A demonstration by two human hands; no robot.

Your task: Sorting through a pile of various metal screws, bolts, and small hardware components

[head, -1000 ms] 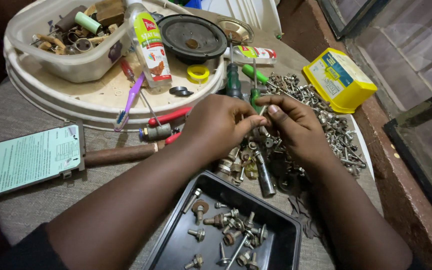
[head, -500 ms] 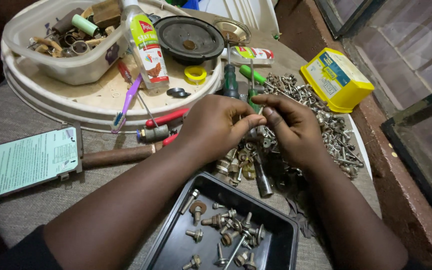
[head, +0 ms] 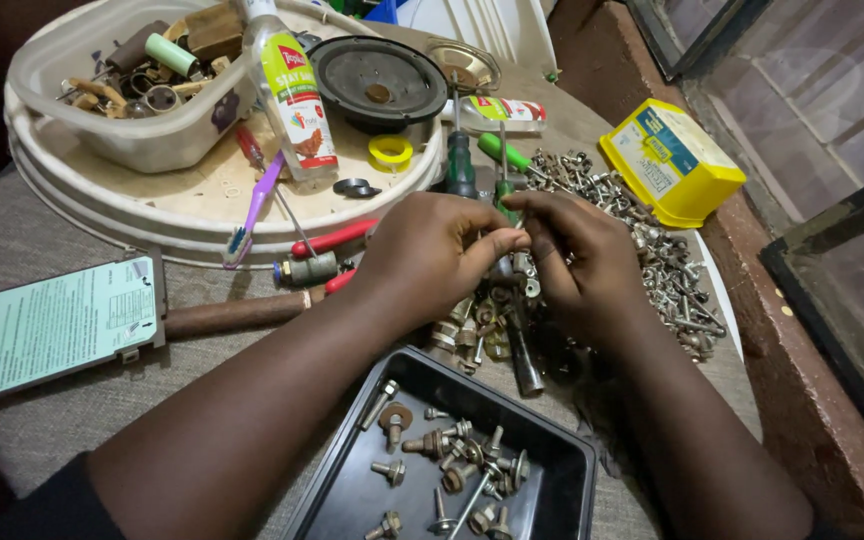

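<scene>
The left hand [head: 432, 255] and the right hand [head: 577, 265] meet fingertip to fingertip above a heap of loose screws and bolts [head: 642, 250], both pinched shut on a small metal fastener [head: 505, 268] held between them, mostly hidden by the fingers. Just below the hands, at the near edge of the cloth-covered table [head: 42, 430], sits a black rectangular tray [head: 352, 495] holding sorted bolts with washers. Beyond the knuckles lie green-handled screwdrivers [head: 462, 165]. Toward the right edge a yellow rectangular box [head: 670, 160] with a blue-and-white label rests tilted beside the heap. At the far side a round white lid [head: 202, 205] carries a clear bottle [head: 292, 100] with a green, yellow and red label, a black speaker cone [head: 377, 75], a yellow tape ring [head: 390, 152], a purple toothbrush [head: 255, 205] and a translucent tub [head: 122, 140] of odd parts. At the left edge lies a pale green printed card [head: 47, 330].
</scene>
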